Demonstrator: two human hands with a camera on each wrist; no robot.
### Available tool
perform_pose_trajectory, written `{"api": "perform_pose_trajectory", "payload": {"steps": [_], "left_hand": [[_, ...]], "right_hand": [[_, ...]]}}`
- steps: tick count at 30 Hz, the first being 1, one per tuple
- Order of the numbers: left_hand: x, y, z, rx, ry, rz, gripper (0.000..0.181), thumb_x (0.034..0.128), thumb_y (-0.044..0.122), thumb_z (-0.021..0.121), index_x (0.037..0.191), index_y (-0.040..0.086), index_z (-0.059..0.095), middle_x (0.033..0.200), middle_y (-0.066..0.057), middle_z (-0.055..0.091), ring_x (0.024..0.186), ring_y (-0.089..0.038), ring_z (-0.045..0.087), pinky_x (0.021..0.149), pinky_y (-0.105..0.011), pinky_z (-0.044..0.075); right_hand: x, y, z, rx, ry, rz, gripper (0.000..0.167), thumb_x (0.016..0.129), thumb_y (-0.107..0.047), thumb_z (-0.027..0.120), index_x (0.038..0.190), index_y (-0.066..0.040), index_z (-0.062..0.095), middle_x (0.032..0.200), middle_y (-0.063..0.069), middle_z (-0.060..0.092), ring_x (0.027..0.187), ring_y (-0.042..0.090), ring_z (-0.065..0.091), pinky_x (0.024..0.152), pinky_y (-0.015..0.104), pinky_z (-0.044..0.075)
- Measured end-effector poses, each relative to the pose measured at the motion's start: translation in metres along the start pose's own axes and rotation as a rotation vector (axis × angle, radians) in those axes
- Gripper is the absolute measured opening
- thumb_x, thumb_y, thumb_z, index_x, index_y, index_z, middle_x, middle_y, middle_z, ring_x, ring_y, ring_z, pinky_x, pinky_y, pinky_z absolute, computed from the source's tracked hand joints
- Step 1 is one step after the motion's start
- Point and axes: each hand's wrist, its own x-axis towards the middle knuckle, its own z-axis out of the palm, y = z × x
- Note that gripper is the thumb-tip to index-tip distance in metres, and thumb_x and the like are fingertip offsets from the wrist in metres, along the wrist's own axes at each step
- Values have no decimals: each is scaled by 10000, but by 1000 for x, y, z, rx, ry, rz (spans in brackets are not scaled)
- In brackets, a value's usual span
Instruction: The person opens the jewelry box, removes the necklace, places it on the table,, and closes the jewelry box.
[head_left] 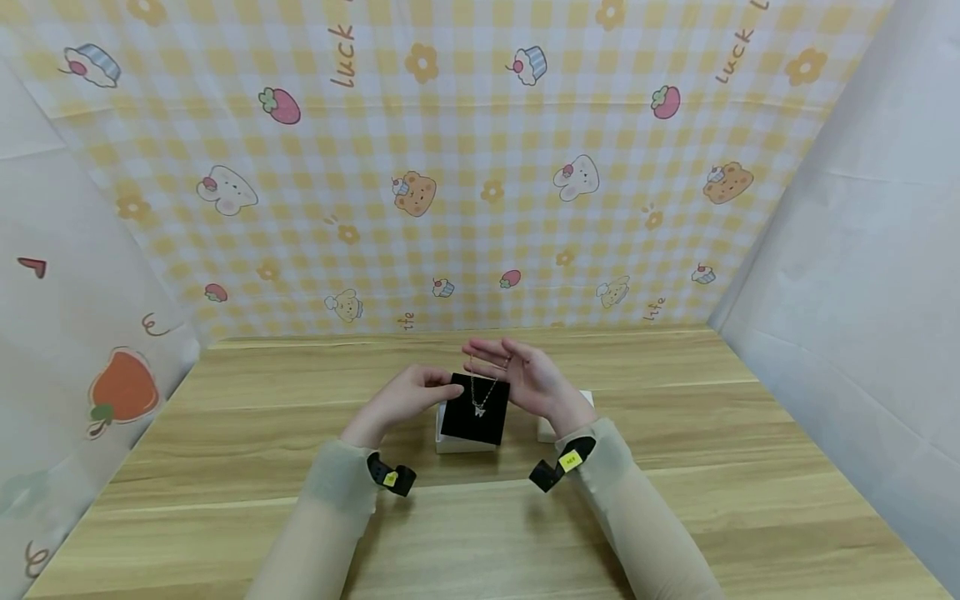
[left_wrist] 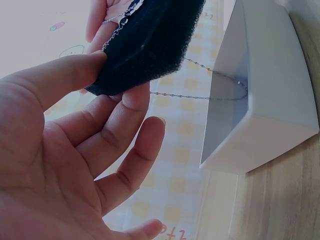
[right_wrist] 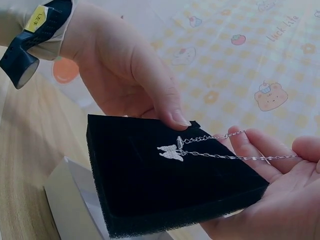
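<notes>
My left hand [head_left: 408, 398] pinches the upper left edge of a black foam jewelry pad [head_left: 471, 429], thumb on top and fingers beneath. A silver necklace [right_wrist: 220, 154] with a butterfly pendant [right_wrist: 171, 153] lies against the pad's face. Its chain runs over the pad's edge to my right hand [head_left: 534, 379], whose fingers are extended by the pad's far right side. In the left wrist view, a loop of chain [left_wrist: 182, 96] hangs below the pad, near the white box [left_wrist: 280, 105]. The pad is tilted above that box and partly covers it in the head view.
A second white box part [head_left: 546, 431] sits on the wooden table [head_left: 675, 500], partly hidden behind my right wrist. A yellow checked cloth [head_left: 465, 242] with cartoon prints hangs at the back. White sheets [head_left: 847, 250] stand at both sides.
</notes>
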Motion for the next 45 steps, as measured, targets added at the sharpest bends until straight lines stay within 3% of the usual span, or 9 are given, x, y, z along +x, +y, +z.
{"api": "perform_pose_trajectory", "payload": {"steps": [11, 15, 22, 30, 36, 45], "left_hand": [[0, 1, 0, 2, -5, 3, 325, 962, 261, 603, 768, 4, 567, 659, 26, 438, 651, -150, 401, 614, -321, 319], [1, 0, 1, 2, -6, 11, 338, 964, 259, 602, 778, -20, 561, 652, 26, 431, 644, -149, 400, 610, -319, 319], [0, 1, 1, 7, -6, 16, 328, 963, 260, 604, 713, 66, 520, 627, 27, 386, 610, -147, 376, 588, -308, 307], [-1, 2, 1, 6, -13, 7, 346, 965, 264, 598, 760, -8, 537, 633, 21, 394, 619, -151, 383, 590, -312, 314], [0, 2, 2, 8, -14, 9, 321, 966, 261, 600, 756, 23, 549, 639, 20, 400, 631, -153, 391, 598, -315, 321], [0, 1, 3, 3, -8, -2, 310, 963, 271, 604, 754, 47, 564, 648, 23, 414, 649, -153, 403, 609, -316, 323]], "right_hand": [[-2, -3, 0, -17, -11, -29, 508, 1077, -305, 245, 1420, 26, 418, 1318, 70, 594, 1386, 406, 276, 1067, 556, -160], [-3, -4, 0, -29, -9, -33, 518, 1076, -309, 246, 1434, 41, 382, 1351, 88, 564, 1380, 398, 299, 1045, 571, -189], [-4, -5, 0, -36, -7, -35, 517, 1075, -319, 249, 1429, 26, 400, 1392, 109, 517, 1374, 385, 320, 1001, 584, -240], [-5, -7, -1, -54, -13, -41, 531, 1073, -334, 258, 1441, 33, 366, 1438, 131, 453, 1317, 319, 434, 940, 598, -296], [-5, -8, 0, -55, -7, -44, 551, 1073, -344, 256, 1453, 48, 327, 1409, 113, 497, 1286, 295, 473, 957, 596, -283], [-5, -8, -2, -43, -11, -35, 572, 1071, -358, 257, 1476, 45, 272, 1468, 135, 412, 1371, 347, 344, 1014, 598, -224]]}}
